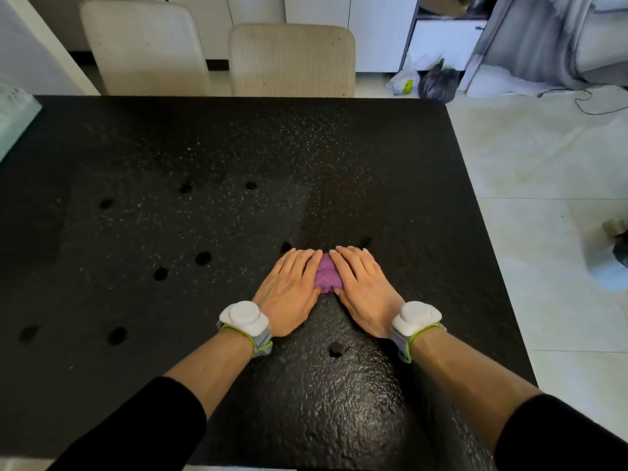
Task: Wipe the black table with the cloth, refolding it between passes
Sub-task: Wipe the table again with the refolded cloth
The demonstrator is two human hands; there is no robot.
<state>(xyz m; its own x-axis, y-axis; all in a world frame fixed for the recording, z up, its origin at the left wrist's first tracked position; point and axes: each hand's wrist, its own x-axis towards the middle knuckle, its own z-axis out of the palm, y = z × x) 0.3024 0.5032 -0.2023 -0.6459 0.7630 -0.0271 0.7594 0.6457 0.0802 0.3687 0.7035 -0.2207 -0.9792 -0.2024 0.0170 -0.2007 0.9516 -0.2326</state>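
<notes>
The cloth (326, 277) is soft, light and limp, so I judge it will bunch or slide unless I keep weight on it. For refolding, it is best taken by a loose edge or corner, not the thick middle. It lies on the black surface (136, 147), right of centre and nearer my side than the far edge, gathered into a small purple wad. My left hand (289, 287) and right hand (363, 287) both lie flat on it, fingers straight and close together, pressing down from either side. Their fingertips almost meet beyond it. Only a narrow strip of cloth shows between them; the rest is hidden under my palms.
</notes>
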